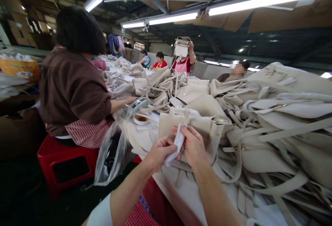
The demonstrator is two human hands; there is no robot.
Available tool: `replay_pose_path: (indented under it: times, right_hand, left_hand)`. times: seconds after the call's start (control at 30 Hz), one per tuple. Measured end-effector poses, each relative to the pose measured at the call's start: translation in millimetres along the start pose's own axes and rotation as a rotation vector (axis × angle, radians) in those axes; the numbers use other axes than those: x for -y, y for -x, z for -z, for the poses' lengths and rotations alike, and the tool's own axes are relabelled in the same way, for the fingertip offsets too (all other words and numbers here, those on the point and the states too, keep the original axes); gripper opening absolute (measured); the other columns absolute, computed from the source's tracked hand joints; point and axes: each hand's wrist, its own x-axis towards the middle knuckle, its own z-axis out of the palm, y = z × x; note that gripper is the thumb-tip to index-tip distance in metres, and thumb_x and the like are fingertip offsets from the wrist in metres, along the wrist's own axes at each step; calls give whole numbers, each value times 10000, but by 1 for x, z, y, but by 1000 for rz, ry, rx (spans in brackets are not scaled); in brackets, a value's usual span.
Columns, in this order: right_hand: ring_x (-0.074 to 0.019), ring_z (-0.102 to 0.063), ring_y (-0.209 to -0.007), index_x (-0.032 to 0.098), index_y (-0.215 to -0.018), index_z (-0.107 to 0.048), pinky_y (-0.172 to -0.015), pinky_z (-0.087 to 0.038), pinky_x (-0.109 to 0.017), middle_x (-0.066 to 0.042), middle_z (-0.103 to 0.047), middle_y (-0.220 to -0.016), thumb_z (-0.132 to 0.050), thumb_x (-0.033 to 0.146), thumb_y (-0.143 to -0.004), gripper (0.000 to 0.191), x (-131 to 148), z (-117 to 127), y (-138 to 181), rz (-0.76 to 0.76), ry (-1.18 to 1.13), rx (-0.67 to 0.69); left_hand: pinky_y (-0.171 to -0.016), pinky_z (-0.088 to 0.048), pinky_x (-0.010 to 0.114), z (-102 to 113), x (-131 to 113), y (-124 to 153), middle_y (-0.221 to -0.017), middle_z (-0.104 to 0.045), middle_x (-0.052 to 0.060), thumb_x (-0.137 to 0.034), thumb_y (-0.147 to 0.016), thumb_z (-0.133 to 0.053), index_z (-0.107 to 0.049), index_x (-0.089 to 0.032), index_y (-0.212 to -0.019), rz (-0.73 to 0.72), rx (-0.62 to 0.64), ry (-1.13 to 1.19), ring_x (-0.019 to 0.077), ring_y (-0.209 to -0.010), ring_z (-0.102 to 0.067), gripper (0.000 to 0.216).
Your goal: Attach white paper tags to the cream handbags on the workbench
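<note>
Both my hands meet over the table edge and pinch a small white cloth (177, 142). My left hand (159, 151) grips its lower end with closed fingers. My right hand (193, 146) holds its upper end, fingers curled round it. Right behind the cloth stands a cream handbag (199, 125) with a strap and a metal clasp, part of it hidden by my hands.
A large heap of cream bags and straps (272, 129) covers the table to the right. A small bowl of dark liquid (141, 118) sits left of the bag. A seated co-worker in brown (75, 87) on a red stool (64, 165), a plastic bag (111, 156) hanging beside.
</note>
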Motion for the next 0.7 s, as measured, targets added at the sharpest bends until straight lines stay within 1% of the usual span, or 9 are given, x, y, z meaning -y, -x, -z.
replay_pose_path:
  times: [0.07, 0.13, 0.2, 0.27, 0.33, 0.4, 0.5, 0.6, 0.7]
  right_hand:
    - [-138, -595, -511, 177, -816, -622, -420, -375, -204, -27, -720, -673, -792, 453, -645, 366, -4, -2, -1, 48, 0, -67]
    - [-140, -578, -471, 183, -844, -609, -398, -351, -210, -20, -711, -648, -757, 477, -671, 372, -6, -4, -1, 96, 39, -127]
    - [-166, -603, -492, 192, -865, -599, -409, -377, -231, -24, -714, -654, -710, 508, -714, 367, -6, -6, -2, 136, 84, -146]
    - [-197, -640, -554, 204, -876, -595, -463, -440, -263, -28, -718, -667, -667, 527, -751, 353, -3, -7, -2, 160, 123, -132]
    - [-210, -654, -600, 214, -887, -597, -523, -480, -289, -26, -720, -684, -641, 531, -774, 339, 2, -7, 0, 191, 176, -120]
    - [-214, -655, -639, 217, -884, -604, -580, -499, -302, -23, -719, -702, -629, 534, -780, 334, 4, -8, 1, 240, 233, -121]
    - [-206, -639, -686, 214, -839, -619, -619, -487, -295, -18, -708, -729, -615, 534, -779, 325, 3, -8, 2, 270, 306, -140]
    - [-195, -620, -695, 212, -827, -621, -563, -447, -268, -12, -695, -741, -616, 546, -777, 338, 0, -7, 2, 214, 291, -132]
    - [-164, -581, -629, 218, -876, -621, -473, -386, -231, 8, -684, -739, -670, 565, -740, 375, 1, -6, 3, 143, 160, -57]
  left_hand:
    - [-592, -406, 251, 1, 1, 1, -667, -578, -4, -289, -735, -620, -434, -208, -726, -154, -120, -309, 155, -623, -565, 203]
    - [-682, -444, 272, 0, -1, 4, -773, -623, 23, -177, -801, -533, -529, -196, -815, -351, -199, -648, 169, -734, -590, 24]
    - [-800, -475, 311, -3, -6, 9, -1003, -661, 74, -115, -863, -430, -597, -198, -1064, -509, -174, -878, 198, -904, -616, 275]
    - [-882, -484, 355, -8, -12, 13, -1181, -627, 107, -88, -893, -369, -546, -226, -1291, -622, -138, -1009, 226, -1044, -601, 457]
    - [-924, -481, 382, -15, -17, 17, -1223, -598, 120, -81, -902, -378, -556, -237, -1311, -724, -214, -1083, 243, -1114, -571, 473]
    - [-940, -473, 390, -21, -19, 17, -1217, -584, 125, -89, -913, -415, -633, -227, -1198, -844, -341, -1114, 249, -1140, -547, 384]
    - [-903, -485, 367, -26, -16, 9, -1173, -596, 128, -116, -940, -453, -658, -206, -1171, -970, -467, -1113, 235, -1088, -559, 322]
    - [-849, -497, 351, -25, -15, -6, -1069, -642, 117, -154, -959, -485, -665, -186, -1187, -973, -523, -1109, 221, -976, -584, 293]
    - [-856, -487, 376, -23, -15, -16, -1037, -667, 113, -170, -947, -525, -700, -169, -1120, -933, -531, -1089, 235, -959, -579, 246]
